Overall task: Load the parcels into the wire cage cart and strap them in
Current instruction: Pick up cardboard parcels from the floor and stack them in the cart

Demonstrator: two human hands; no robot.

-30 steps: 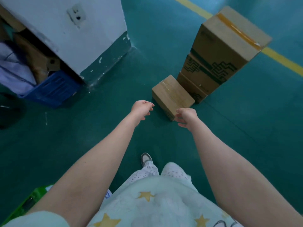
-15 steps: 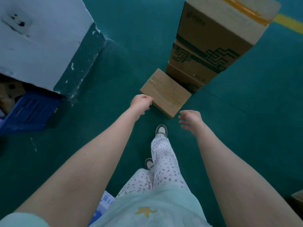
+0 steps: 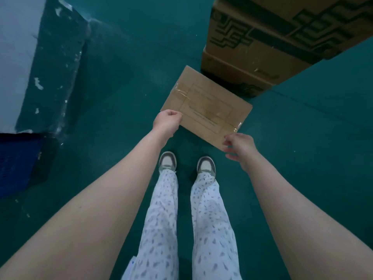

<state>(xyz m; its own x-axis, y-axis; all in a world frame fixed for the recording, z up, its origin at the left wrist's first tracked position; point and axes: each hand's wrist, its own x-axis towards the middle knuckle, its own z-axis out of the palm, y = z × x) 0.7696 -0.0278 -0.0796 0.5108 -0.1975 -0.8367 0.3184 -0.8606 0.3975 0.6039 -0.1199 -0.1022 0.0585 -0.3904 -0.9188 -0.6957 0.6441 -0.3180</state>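
A matt, dark green painted floor [image 3: 131, 63] fills nearly the whole head view, scuffed pale in places. On it, at about 12 o'clock from the person's feet, is the flat brown cardboard parcel [image 3: 205, 106], turned cornerwise and sealed across its top with clear tape; whether it rests on the floor or is just lifted cannot be told.

The left hand [image 3: 166, 121] is at the parcel's 8 o'clock corner, its grip curled round that corner. The right hand [image 3: 240, 147] is at the 5 o'clock corner, its grip clamped there with the thumb on the top face and the fingers spread just under the edge.

At 1 o'clock, just beyond the parcel, stands a stack of large brown cardboard boxes [image 3: 262, 47] printed with a dark green angular pattern. At 10 o'clock rises a white square pillar [image 3: 18, 47] with a chipped dark green base band [image 3: 56, 67]. A blue slatted plastic crate [image 3: 18, 162] sits against it at 9 o'clock.

At 6 o'clock are grey-and-cream trainers [image 3: 167, 161] and white patterned trousers [image 3: 161, 219].
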